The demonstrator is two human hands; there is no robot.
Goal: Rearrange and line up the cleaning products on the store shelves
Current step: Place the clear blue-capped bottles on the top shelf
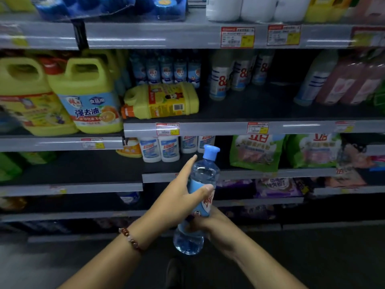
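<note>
Both hands hold a clear blue-capped plastic bottle [201, 197]: right hand [210, 226] grips low, left hand [183, 195] clasps its blue label, forefinger straight. A toppled yellow plastic jug [164, 101] lies on the shelf [229, 128]; an upright yellow jug [87, 97] seems to read "强去油".

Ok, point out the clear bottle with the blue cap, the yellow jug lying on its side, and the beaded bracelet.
Clear bottle with blue cap [205, 171]: head view, clear shoulder.
Yellow jug lying on its side [166, 101]: head view, label.
Reddish beaded bracelet [133, 239]: head view, beads on left wrist.

At frame centre a clear, glossy plastic bottle [200, 197] carries a smooth blue cap and paper label, the yellow jugs [87, 94] at left look like shiny moulded plastic, and the grey shelf edges [208, 128] have a sheened plastic strip.
</note>
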